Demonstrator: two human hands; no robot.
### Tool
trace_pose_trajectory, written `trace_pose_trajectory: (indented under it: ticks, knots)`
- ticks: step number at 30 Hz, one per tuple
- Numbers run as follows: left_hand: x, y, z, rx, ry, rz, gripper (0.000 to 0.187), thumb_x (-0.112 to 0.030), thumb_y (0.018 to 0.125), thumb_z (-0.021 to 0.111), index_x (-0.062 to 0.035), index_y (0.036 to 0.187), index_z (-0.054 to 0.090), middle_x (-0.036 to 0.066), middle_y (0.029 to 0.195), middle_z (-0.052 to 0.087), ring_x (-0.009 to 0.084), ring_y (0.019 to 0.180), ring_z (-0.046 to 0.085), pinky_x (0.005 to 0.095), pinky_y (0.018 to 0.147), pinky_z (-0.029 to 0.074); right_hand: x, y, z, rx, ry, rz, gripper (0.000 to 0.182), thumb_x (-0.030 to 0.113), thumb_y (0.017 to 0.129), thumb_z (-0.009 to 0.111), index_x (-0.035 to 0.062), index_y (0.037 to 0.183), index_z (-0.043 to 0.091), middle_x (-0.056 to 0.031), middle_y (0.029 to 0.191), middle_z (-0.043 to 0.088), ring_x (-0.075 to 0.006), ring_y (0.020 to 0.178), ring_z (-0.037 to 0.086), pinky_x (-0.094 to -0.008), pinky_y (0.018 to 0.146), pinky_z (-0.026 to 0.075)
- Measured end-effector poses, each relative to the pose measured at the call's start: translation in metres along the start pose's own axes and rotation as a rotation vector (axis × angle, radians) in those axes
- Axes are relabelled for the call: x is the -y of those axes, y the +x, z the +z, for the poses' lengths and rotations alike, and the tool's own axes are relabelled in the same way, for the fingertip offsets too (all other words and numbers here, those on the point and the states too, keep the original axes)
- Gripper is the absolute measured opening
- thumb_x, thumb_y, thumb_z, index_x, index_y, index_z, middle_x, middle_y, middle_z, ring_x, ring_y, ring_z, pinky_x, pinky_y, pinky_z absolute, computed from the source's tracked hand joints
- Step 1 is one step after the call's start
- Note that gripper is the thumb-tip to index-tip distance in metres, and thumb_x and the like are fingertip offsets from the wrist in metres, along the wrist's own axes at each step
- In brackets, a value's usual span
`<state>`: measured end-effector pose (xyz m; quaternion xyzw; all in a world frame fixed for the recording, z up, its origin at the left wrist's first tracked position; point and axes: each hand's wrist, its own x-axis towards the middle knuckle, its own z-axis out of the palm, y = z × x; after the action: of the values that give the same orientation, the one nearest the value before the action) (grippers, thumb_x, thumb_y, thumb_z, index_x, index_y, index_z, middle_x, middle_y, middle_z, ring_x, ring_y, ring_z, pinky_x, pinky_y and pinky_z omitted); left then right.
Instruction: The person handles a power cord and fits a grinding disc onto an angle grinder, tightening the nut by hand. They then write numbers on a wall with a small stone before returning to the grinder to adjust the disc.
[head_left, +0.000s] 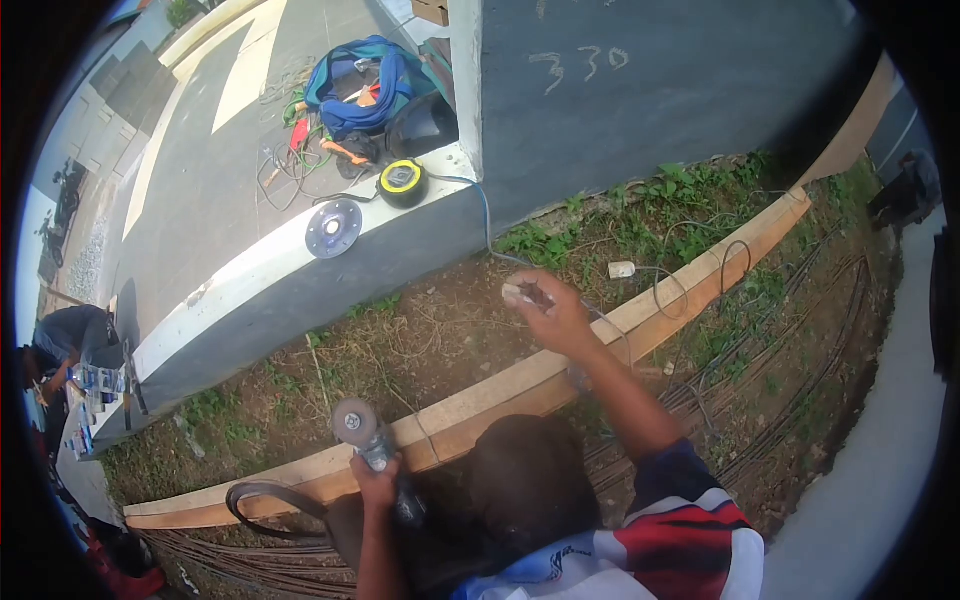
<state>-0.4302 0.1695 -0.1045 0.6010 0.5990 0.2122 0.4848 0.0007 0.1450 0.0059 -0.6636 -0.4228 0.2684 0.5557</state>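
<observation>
My left hand [377, 482] is wrapped round the body of an angle grinder [376, 450], whose round disc faces up over a long wooden board [480, 397]. In front of me, my right hand [556, 315] is raised above the soil beyond the board, its fingers closed round a small pale thing whose kind I cannot make out. A thin grey cable [488, 225] comes down from the ledge and passes close to that hand. To its right, a white socket [621, 270] on a wire lies on the ground.
On the ledge [260, 268] rest a metal disc [333, 229] and a yellow-black round case [402, 184]. Behind them stands a blue bag [365, 85] with tools. Long thin rods [780, 370] lie near the board. Another person [75, 345] crouches far left; a dark wall [660, 90] rises ahead.
</observation>
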Motion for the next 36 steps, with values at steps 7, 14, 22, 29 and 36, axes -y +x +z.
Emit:
trace_pose_trajectory:
  ticks: [7, 14, 22, 29, 36]
  knots:
    - [0.001, 0.003, 0.0, -0.024, 0.016, 0.02, 0.058, -0.02, 0.073, 0.083, 0.0003, 0.121, 0.058, 0.018, 0.113, 0.06, 0.0298, 0.103, 0.06, 0.0439, 0.092, 0.048, -0.033, -0.17, 0.069, -0.047, 0.068, 0.328, 0.024, 0.011, 0.096, 0.069, 0.0019, 0.118, 0.067, -0.0026, 0.098, 0.069, -0.008, 0.086, 0.062, -0.0269, 0.075, 0.051]
    - [0.006, 0.007, 0.002, -0.046, 0.032, 0.106, 0.049, -0.02, 0.076, 0.08, 0.0011, 0.116, 0.06, 0.012, 0.099, 0.067, 0.0217, 0.09, 0.063, 0.0374, 0.084, 0.051, 0.042, -0.215, 0.025, -0.276, 0.175, 0.475, 0.027, 0.006, 0.096, 0.067, -0.002, 0.12, 0.063, -0.003, 0.093, 0.067, -0.007, 0.083, 0.061, -0.0235, 0.073, 0.049]
    - [0.013, 0.007, -0.001, -0.091, 0.212, 0.017, 0.08, -0.037, 0.065, 0.081, -0.0061, 0.135, 0.055, 0.027, 0.122, 0.059, 0.0447, 0.114, 0.057, 0.0522, 0.102, 0.043, 0.216, -0.253, 0.018, -0.303, 0.118, 0.112, 0.028, 0.006, 0.095, 0.069, -0.0023, 0.12, 0.063, -0.0034, 0.096, 0.066, -0.0095, 0.085, 0.064, -0.0262, 0.07, 0.051]
    - [0.015, 0.009, 0.005, -0.137, 0.294, -0.019, 0.087, -0.041, 0.065, 0.08, -0.0074, 0.14, 0.05, 0.029, 0.124, 0.056, 0.0472, 0.119, 0.053, 0.0536, 0.105, 0.041, 0.268, -0.254, 0.073, 0.193, -0.512, -0.152, 0.033, 0.008, 0.087, 0.069, 0.003, 0.12, 0.064, -0.014, 0.106, 0.066, -0.0355, 0.093, 0.067, -0.0418, 0.079, 0.055]
    - [0.004, 0.004, 0.0, -0.089, 0.257, -0.052, 0.089, -0.045, 0.065, 0.079, -0.0078, 0.141, 0.051, 0.03, 0.13, 0.052, 0.0479, 0.122, 0.051, 0.0535, 0.107, 0.04, 0.269, -0.261, 0.069, 0.116, -0.551, -0.103, 0.03, 0.009, 0.087, 0.07, 0.0042, 0.116, 0.065, -0.0156, 0.105, 0.066, -0.0378, 0.096, 0.066, -0.0442, 0.081, 0.054]
